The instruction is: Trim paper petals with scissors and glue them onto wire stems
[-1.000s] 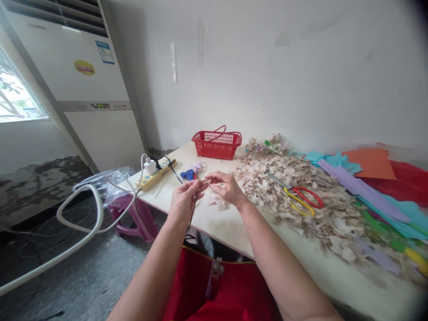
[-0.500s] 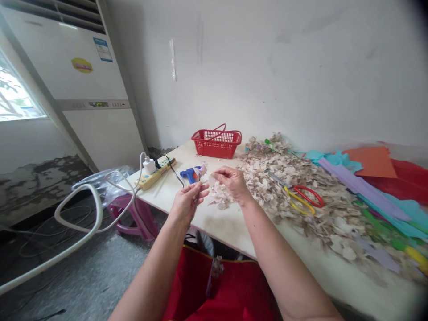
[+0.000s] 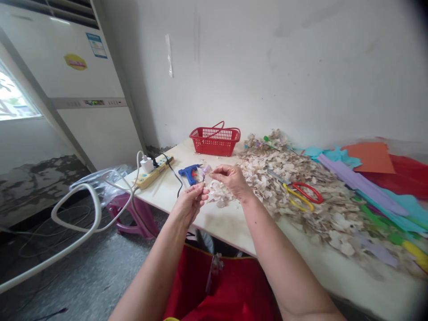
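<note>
Over the near table edge, my left hand (image 3: 191, 201) is closed, with thumb and forefinger pinched together. Whatever it grips is too small to make out. My right hand (image 3: 231, 180) pinches a thin, pale petal-like piece (image 3: 207, 179) just above the left fingertips. Behind the fingers lies a blue glue gun (image 3: 189, 173), with a bit of lilac material (image 3: 206, 169) near its nozzle. Beneath the right hand is a small cluster of pale pieces (image 3: 221, 194), beside a broad heap of dried-looking petal pieces (image 3: 267, 178).
Scissors (image 3: 302, 196) with red and yellow handles lie on the heap. A red basket (image 3: 216, 146) stands at the back. Coloured sheets (image 3: 371, 158) cover the right side. A yellow power strip (image 3: 155, 173) with plugs sits at the left edge, above a purple stool (image 3: 138, 218).
The view has shifted slightly, so the surroundings sit a little further left and higher. Both hands stay close together, and the right still holds the pale piece.
</note>
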Available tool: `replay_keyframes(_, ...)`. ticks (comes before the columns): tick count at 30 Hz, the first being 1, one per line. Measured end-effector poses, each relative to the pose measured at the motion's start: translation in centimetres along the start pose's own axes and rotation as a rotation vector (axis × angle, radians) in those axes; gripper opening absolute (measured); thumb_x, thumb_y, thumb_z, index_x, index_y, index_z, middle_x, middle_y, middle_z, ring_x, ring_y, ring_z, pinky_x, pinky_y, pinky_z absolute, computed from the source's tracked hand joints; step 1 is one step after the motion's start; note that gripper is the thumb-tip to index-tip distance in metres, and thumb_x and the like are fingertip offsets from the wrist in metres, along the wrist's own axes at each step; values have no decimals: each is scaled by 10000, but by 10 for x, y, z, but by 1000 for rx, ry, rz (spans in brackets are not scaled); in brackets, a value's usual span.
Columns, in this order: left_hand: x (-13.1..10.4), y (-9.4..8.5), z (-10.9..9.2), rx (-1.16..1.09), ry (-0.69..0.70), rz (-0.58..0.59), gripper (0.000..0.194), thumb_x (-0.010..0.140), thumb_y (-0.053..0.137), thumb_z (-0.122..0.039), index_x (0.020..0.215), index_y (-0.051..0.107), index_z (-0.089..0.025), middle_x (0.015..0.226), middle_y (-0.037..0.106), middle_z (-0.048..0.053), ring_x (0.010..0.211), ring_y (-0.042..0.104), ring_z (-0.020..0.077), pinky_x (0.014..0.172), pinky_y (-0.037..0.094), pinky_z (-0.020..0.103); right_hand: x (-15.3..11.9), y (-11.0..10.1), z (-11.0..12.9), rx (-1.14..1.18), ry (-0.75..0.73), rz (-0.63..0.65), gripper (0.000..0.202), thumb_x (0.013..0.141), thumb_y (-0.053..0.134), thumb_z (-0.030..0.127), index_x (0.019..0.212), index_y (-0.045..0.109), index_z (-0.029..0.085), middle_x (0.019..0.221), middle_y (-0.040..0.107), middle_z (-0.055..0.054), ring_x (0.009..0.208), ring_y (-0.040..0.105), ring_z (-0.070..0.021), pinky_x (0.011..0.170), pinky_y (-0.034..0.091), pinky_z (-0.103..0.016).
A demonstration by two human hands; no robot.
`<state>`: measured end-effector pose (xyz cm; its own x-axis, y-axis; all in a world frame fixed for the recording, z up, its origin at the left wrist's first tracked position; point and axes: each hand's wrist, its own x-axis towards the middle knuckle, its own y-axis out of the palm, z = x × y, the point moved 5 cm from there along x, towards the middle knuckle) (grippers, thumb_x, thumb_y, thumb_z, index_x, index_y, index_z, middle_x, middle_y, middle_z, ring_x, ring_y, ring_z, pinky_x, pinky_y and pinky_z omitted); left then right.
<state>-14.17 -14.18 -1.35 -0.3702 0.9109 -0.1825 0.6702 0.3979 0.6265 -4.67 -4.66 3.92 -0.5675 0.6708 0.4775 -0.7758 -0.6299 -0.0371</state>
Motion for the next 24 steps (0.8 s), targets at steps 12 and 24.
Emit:
replay_keyframes(12, 1, 2, 6, 92, -16, 87, 45, 754, 538, -56, 731, 567, -81, 598, 611, 33, 434, 551, 51, 359, 420, 98, 2, -7, 0, -60, -51, -89, 112, 634, 666, 251, 692, 661, 156, 687, 652, -17, 651, 578, -130, 624, 443, -231)
replay_keyframes(24, -2, 4, 5, 91, -19, 76, 40, 733, 562, -58, 704, 566, -85, 600, 610, 33, 409, 512, 31, 328, 371, 83, 1, -6, 4, -218, -138, -146, 83, 668, 630, 224, 691, 654, 147, 664, 637, -22, 608, 556, -120, 571, 421, -215)
